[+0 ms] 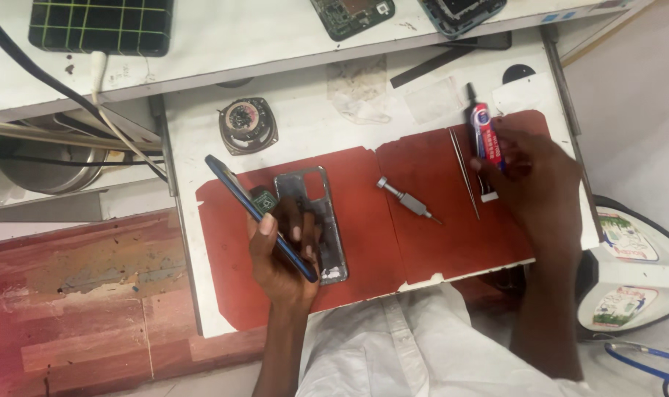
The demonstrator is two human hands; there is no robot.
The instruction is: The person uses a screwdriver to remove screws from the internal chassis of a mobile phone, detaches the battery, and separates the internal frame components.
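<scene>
Pinching blue phone panel point(259, 217) edge-on in my left hand point(281, 254); right hand point(529, 180) clasping red-labelled black-capped glue tube point(484, 132), far right.

Glossy blue phone point(257, 213) edge, shiny bare-metal phone frame point(333, 242), matt red mat point(393, 235) on scuffed white board, steel screwdriver point(406, 198), thin metal tweezers point(464, 170), glossy plastic glue tube point(483, 132)

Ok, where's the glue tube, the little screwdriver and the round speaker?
glue tube point(485, 136): head view, on its red and white body.
screwdriver point(406, 197): head view, on its metal handle.
round speaker point(247, 123): head view, on its middle.
</scene>
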